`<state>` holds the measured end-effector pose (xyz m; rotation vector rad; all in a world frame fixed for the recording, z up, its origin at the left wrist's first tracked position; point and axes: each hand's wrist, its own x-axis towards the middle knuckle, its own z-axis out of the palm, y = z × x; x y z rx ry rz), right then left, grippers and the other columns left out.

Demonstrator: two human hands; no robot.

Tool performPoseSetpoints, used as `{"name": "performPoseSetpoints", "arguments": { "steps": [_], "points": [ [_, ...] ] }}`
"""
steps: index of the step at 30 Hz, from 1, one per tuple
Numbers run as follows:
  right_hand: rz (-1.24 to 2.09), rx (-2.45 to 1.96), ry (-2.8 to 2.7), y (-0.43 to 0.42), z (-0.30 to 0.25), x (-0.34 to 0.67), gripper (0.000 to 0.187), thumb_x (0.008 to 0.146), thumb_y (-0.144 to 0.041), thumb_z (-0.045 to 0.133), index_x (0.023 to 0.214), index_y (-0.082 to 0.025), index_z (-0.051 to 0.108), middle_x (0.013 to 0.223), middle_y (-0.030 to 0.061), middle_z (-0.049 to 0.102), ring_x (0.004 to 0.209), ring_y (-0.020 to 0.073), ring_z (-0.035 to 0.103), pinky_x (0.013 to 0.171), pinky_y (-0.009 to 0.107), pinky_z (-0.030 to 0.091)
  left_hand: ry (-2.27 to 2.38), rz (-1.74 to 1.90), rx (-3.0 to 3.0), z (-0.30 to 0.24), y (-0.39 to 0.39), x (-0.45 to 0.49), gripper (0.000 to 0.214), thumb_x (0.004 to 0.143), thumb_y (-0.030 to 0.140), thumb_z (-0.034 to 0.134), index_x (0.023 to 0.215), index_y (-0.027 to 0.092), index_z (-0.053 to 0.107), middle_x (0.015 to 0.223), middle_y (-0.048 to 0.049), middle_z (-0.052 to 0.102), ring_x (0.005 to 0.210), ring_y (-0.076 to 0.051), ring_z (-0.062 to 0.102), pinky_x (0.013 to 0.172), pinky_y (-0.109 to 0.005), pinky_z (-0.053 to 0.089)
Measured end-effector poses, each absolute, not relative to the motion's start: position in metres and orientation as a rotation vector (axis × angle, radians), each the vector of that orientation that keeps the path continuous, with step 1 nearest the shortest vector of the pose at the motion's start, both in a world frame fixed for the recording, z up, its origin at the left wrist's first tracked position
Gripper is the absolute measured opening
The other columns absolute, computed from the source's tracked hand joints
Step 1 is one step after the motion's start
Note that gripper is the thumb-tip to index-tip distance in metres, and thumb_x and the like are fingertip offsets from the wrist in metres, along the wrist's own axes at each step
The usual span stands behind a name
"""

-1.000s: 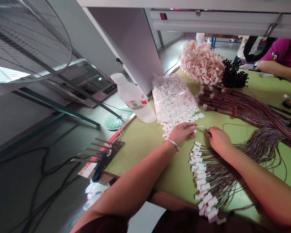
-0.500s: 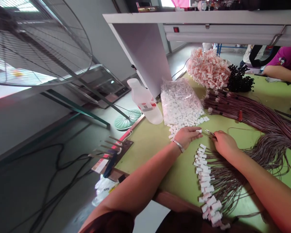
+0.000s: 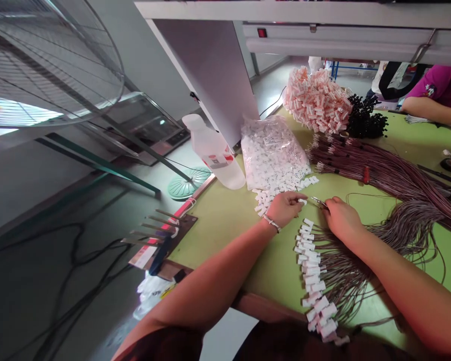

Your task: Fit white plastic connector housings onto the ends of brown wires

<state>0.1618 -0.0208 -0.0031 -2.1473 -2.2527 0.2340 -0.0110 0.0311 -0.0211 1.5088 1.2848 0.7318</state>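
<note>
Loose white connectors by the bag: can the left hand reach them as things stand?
Probably yes: the left hand is close beside the loose white connectors, and nothing visible stands between.

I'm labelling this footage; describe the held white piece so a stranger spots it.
On the green table, find the plastic bag. Nearer the camera, the left hand pinches the white piece; unlike the loose pieces and wired row, it is held.

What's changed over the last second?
The view rose, then dipped again. The left hand shifted its fingers slightly on a white connector. Nothing visibly let go; the right hand keeps its silver-tipped piece. Unchanged: connector row, bag, bottle.
</note>
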Motion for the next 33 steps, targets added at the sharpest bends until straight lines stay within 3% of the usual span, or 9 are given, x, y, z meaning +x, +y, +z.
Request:
{"name": "performPoseSetpoints", "arguments": {
  "steps": [5, 8, 14, 20, 25, 29, 33],
  "points": [
    [0.19, -2.154, -2.283, -0.021, -0.004, 0.158, 0.018, 0.087, -0.022, 0.041, 0.091, -0.016, 0.058, 0.094, 0.0102, 0.059, 0.076, 0.0191, 0.061, 0.06, 0.028, 0.037, 1.28, 0.692, 1.411, -0.013, 0.028, -0.009, 0.021, 0.071, 0.013, 0.06, 0.091, 0.011, 0.069, 0.052, 0.0028, 0.056, 0.042, -0.006, 0.051, 0.047, -0.019, 0.045],
    [0.174, -2.15, -2.293, -0.019, -0.006, 0.159, 0.019, 0.087, -0.022, 0.042, 0.092, -0.014, 0.058, 0.092, 0.0112, 0.06, 0.075, 0.0198, 0.061, 0.06, 0.028, 0.036, 1.289, 0.663, 1.53, -0.018, 0.027, -0.004, 0.018, 0.074, 0.02, 0.061, 0.088, 0.012, 0.07, 0.052, 0.0013, 0.057, 0.046, -0.01, 0.055, 0.049, -0.021, 0.046],
    [0.309, -2.099, -2.221, -0.015, -0.009, 0.166, 0.02, 0.087, -0.024, 0.041, 0.088, -0.015, 0.058, 0.091, 0.0111, 0.064, 0.077, 0.0193, 0.059, 0.064, 0.028, 0.035, 1.231, 0.643, 2.244, -0.025, 0.029, 0.008, 0.018, 0.081, 0.022, 0.055, 0.086, 0.021, 0.072, 0.078, -0.0048, 0.064, 0.078, -0.017, 0.059, 0.073, -0.028, 0.047],
    [0.398, -2.048, -2.11, -0.011, -0.012, 0.171, 0.016, 0.086, -0.024, 0.044, 0.086, -0.015, 0.057, 0.085, 0.0087, 0.065, 0.073, 0.0173, 0.057, 0.061, 0.027, 0.031, 1.31, 0.33, 2.471, -0.022, 0.022, 0.022, 0.022, 0.086, 0.022, 0.045, 0.089, 0.017, 0.066, 0.087, -0.0069, 0.057, 0.078, -0.018, 0.058, 0.072, -0.03, 0.047],
    [0.409, -1.99, -2.125, -0.015, -0.011, 0.173, 0.02, 0.081, -0.038, 0.054, 0.081, -0.018, 0.056, 0.08, 0.0049, 0.062, 0.067, 0.0157, 0.053, 0.057, 0.026, 0.029, 1.365, 0.347, 2.422, -0.024, 0.024, 0.022, 0.02, 0.087, 0.02, 0.044, 0.088, 0.015, 0.063, 0.09, -0.0084, 0.058, 0.079, -0.019, 0.058, 0.072, -0.03, 0.047],
    [0.266, -1.969, -2.152, -0.021, -0.007, 0.172, 0.015, 0.082, -0.031, 0.052, 0.076, -0.018, 0.058, 0.085, 0.0044, 0.06, 0.062, 0.0128, 0.05, 0.054, 0.027, 0.026, 1.322, 0.491, 2.304, -0.023, 0.029, 0.016, 0.012, 0.081, 0.019, 0.055, 0.08, 0.014, 0.065, 0.085, -0.0075, 0.061, 0.081, -0.019, 0.057, 0.075, -0.03, 0.046],
    [0.287, -1.878, -2.038, -0.02, -0.008, 0.176, 0.021, 0.084, -0.029, 0.048, 0.068, -0.018, 0.058, 0.075, 0.0033, 0.06, 0.058, 0.012, 0.047, 0.054, 0.026, 0.027, 1.276, 0.648, 1.661, -0.019, 0.034, 0.002, 0.015, 0.075, 0.027, 0.064, 0.079, 0.014, 0.07, 0.059, -0.0008, 0.057, 0.056, -0.012, 0.053, 0.058, -0.026, 0.045]
  ]
}}
